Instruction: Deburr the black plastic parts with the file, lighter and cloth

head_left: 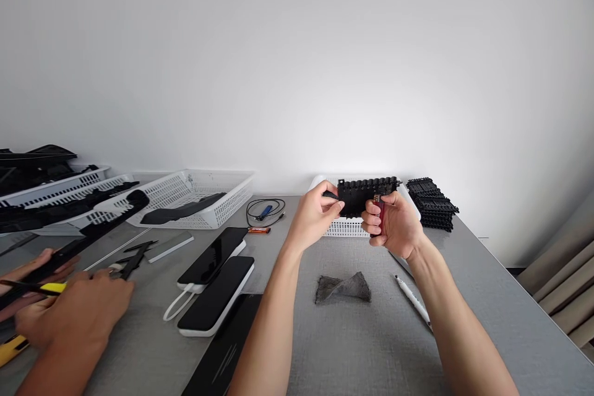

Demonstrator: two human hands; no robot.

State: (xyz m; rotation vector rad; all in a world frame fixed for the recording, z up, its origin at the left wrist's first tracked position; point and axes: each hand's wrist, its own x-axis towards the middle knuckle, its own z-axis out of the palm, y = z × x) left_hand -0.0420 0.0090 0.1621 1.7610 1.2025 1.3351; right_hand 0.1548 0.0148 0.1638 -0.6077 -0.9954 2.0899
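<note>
In the head view, my left hand (314,213) pinches the left end of a black plastic part (355,195), which has a scalloped upper edge. Its fingertips and thumb close on the part, which is raised above the table. My right hand (398,226) is wrapped around a red lighter (382,215), held upright with its metal top close to the part's right side. Whether the lighter touches the part, I cannot tell. Below both hands lies a crumpled grey cloth (342,288). A white marker (413,302) rests under my right forearm.
Behind my hands stands a white basket (346,228), beside stacked black parts (431,204). Left are two phone-like devices (218,294), a coiled cable (253,213), an orange item (258,231) and another basket (232,201). A co-worker's hands (78,306) hold tools at far left.
</note>
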